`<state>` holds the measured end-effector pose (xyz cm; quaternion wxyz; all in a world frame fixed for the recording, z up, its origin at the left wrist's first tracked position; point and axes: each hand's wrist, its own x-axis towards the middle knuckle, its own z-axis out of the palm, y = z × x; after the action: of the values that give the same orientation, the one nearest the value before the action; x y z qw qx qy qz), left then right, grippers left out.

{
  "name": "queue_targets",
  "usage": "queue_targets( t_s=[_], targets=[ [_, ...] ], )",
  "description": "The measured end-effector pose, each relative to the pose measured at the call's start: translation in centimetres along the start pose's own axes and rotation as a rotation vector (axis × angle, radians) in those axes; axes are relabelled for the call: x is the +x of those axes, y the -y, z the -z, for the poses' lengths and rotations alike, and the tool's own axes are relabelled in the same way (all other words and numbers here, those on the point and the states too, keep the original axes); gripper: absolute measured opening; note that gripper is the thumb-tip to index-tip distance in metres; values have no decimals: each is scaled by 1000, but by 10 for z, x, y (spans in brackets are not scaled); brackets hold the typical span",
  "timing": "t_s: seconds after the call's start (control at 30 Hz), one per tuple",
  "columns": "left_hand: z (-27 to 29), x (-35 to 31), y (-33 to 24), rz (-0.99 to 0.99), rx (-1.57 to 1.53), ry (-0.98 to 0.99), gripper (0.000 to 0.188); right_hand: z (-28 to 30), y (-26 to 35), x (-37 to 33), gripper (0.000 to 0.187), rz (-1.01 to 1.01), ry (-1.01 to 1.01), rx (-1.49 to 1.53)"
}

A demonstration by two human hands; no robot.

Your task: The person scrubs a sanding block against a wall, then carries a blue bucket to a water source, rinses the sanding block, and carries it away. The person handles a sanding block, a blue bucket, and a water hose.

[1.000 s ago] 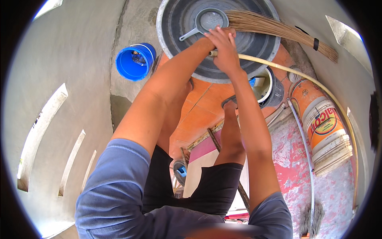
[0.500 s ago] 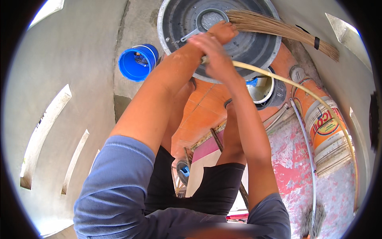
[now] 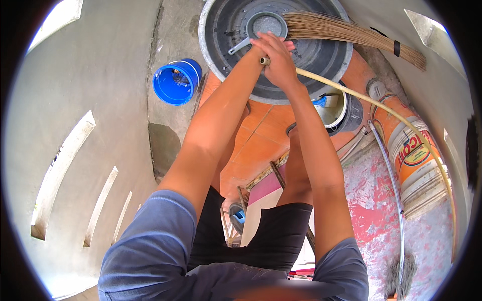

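Nearest to us, blue sleeves and black shorts fill the lower field, both forearms rising over the orange tiled floor (image 3: 256,140). Further out, the right hand (image 3: 279,62) is wrapped tightly around the end of a pale yellow hose (image 3: 381,106), whose tip shows just beside the knuckles; the hose curves away rightward past an orange-and-white bucket (image 3: 414,155). The left hand (image 3: 257,47) lies mostly behind the right; we cannot tell its grip. Both hands sit over the large grey basin (image 3: 321,55), which holds a grey dipper (image 3: 265,24) and broom bristles (image 3: 346,31). A blue bucket (image 3: 175,81) stands well apart to the left.
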<state>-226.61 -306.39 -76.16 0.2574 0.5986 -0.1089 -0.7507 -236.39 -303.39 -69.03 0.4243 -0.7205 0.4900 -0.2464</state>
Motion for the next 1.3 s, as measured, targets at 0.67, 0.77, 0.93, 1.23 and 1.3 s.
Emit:
queue_targets(
  t_s=[0.67, 0.77, 0.93, 1.23, 1.3],
  targets=[
    [-35, -121, -2, -609, 289, -266, 34, -18, -59, 74, 41, -956, 458, 941],
    [-38, -130, -5, -900, 584, -330, 54, -36, -68, 93, 40, -865, 783, 1303],
    [-42, -150, -3, -1025, 472, -98, 72, -35, -51, 108, 45, -806, 484, 1455],
    [-20, -140, -21, -1104, 522, 81, 81, -44, -53, 120, 48, -1222, -241, 1747],
    [-15, -129, -25, -1078, 550, 73, 82, -48, -62, 113, 49, -1271, -249, 1932]
  ],
)
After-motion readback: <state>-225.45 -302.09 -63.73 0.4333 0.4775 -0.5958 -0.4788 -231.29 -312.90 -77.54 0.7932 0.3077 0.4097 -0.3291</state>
